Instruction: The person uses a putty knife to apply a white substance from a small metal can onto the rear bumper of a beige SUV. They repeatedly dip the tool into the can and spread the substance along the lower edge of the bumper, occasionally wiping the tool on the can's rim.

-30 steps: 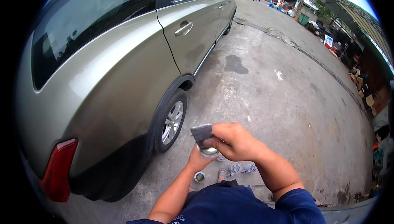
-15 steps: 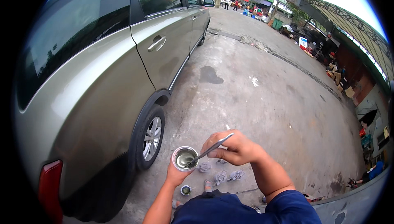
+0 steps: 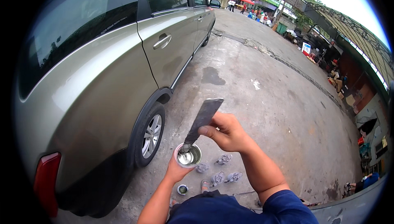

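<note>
My left hand [image 3: 175,171] is wrapped round a small clear cup [image 3: 198,158], which holds some grey-green liquid. In my right hand [image 3: 227,131] is a dark, flat, scraper-like blade [image 3: 204,119], pinched between thumb and fingers. Its narrow lower end, coated in something wet, dips into the cup's mouth by the far rim. The wide upper end points up and away from me, its broad face showing. My fingers behind the blade are partly hidden.
A grey-beige car [image 3: 102,88] stands close on my left, its rear wheel [image 3: 152,137] beside the cup. A small open can [image 3: 182,189] and several grey crumpled wads [image 3: 223,159] lie on the concrete near my feet. Clutter [image 3: 338,82] lines the right side; a person [image 3: 369,179] is at far right.
My right hand has turned the blade from nearly edge-on to broad face, raising its upper end. The hand has moved slightly away from me. My left hand still holds the cup.
</note>
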Demonstrator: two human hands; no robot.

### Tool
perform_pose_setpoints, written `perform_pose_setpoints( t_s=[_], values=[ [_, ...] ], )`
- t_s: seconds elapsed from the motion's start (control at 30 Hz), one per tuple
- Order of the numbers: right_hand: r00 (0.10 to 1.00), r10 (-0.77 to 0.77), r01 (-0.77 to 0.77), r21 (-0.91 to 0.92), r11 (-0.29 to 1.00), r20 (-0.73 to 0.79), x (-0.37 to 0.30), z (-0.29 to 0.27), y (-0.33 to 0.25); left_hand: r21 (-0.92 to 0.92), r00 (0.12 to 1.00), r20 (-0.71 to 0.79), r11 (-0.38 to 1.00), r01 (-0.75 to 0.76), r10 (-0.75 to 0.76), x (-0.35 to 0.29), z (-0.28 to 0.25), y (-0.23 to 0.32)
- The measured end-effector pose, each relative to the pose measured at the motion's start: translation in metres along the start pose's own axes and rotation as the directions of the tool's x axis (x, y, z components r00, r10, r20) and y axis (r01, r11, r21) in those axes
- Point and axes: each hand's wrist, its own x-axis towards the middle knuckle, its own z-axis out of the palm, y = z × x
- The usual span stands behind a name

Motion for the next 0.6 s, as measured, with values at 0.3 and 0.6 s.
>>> perform_pose_setpoints(
  t_s=[0.3,0.6],
  values=[
    [0.996,0.083,-0.074,0.206,0.976,-0.033,-0.018,-0.018,0.012,0.019,1.000,-0.001,0.999,0.027,-0.027,-0.004,-0.002,0.004],
    [0.994,0.001,-0.029,0.263,0.964,0.107,-0.034,-0.022,0.019,-0.074,0.999,0.024,0.997,0.023,-0.021,-0.006,-0.002,0.018]
  ],
)
